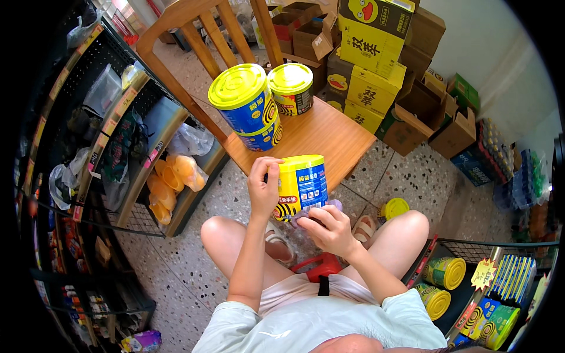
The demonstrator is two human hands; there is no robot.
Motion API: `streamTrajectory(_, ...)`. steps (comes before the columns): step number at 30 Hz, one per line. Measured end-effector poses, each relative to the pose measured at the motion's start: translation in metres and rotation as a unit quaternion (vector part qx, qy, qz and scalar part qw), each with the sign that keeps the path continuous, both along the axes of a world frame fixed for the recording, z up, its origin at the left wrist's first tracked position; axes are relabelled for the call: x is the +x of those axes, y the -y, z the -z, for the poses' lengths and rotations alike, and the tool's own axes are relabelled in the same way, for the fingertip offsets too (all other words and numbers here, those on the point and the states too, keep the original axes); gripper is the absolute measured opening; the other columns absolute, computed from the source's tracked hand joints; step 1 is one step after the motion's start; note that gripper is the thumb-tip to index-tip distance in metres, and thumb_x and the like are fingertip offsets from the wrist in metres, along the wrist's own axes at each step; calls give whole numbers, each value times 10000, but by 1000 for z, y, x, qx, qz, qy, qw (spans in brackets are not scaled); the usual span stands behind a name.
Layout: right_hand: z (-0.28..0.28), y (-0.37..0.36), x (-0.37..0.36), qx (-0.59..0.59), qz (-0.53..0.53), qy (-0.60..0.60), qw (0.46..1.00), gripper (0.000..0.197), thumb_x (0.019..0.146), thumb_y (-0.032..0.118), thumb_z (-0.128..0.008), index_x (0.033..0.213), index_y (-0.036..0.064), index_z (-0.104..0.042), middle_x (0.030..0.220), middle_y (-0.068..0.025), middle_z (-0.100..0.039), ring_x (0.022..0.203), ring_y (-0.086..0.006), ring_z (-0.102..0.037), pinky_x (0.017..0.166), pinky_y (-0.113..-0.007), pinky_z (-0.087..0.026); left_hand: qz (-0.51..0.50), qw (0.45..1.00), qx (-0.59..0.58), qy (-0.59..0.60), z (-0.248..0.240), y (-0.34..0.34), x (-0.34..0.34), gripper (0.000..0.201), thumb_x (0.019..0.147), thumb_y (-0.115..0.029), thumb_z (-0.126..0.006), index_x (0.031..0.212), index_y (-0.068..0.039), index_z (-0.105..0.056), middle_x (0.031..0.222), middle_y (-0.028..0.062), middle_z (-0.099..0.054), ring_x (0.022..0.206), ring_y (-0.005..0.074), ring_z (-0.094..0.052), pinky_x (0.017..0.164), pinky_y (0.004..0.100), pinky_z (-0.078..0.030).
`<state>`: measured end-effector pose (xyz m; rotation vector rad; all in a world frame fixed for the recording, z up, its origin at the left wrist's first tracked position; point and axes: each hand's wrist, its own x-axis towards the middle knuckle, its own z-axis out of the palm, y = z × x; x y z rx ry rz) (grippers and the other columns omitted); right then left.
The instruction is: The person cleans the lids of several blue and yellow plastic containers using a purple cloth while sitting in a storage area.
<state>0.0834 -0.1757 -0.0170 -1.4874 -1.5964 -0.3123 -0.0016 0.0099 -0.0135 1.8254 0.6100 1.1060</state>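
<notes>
We sit on a low red stool (321,267) and hold a yellow-and-blue can (301,185) above our knees. Our left hand (263,188) wraps the can's left wall, fingers closed round it; our right hand (331,229) cups the bottom edge, fingers curled shut against it with a small purple thing (334,204) tucked there. The can looks stiff and smooth, likely light enough for one hand, and a glossy label may slip, so the side wall seems the safest grip. Beyond it, on the wooden chair seat (321,135), stand two stacked cans (247,106) and a single can (291,87). Farther off are yellow cartons (371,47).
</notes>
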Motion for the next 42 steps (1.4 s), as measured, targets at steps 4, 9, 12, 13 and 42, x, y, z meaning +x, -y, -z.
streamTrajectory(4, 17, 4, 7, 23, 3, 6, 1000, 323, 693, 76, -749, 1008, 130, -700, 1005, -48, -624, 838, -241, -606, 687, -349, -545, 26, 999, -37, 19, 6, -8, -4, 256, 1006, -188, -547, 916, 28, -649, 951, 89, -634, 886, 178, -605, 796, 300, -470)
streamTrajectory(9, 35, 9, 16, 27, 43, -36, 998, 322, 687, 15, -732, 990, 106, -673, 1017, -69, -625, 844, -261, -616, 698, -364, -549, 44, 996, -70, 39, 14, -14, -8, 250, 1010, -170, -527, 907, 28, -641, 967, 81, -629, 912, 165, -592, 824, 293, -458)
streamTrajectory(12, 38, 9, 16, 35, 44, -36, 998, 326, 686, 11, -727, 995, 98, -668, 1022, -72, -629, 840, -264, -617, 695, -367, -550, 51, 994, -78, 48, 16, -14, -10, 261, 1016, -178, -511, 909, 20, -642, 991, 87, -632, 940, 167, -592, 850, 297, -454)
streamTrajectory(13, 38, 10, 15, 39, 41, -29, 998, 332, 685, 11, -726, 1000, 95, -667, 1025, -72, -632, 839, -265, -618, 693, -369, -550, 55, 993, -87, 59, 18, -14, -9, 262, 1020, -181, -503, 920, 16, -645, 1010, 91, -635, 960, 170, -592, 864, 298, -454)
streamTrajectory(42, -39, -44, 30, 23, 43, -36, 998, 220, 755, 79, -711, 972, 113, -723, 944, -60, -633, 813, -271, -593, 689, -366, -529, -16, 995, 94, -26, -18, 3, -7, 164, 930, -189, -672, 900, -33, -712, 898, 106, -616, 858, 239, -626, 747, 340, -492)
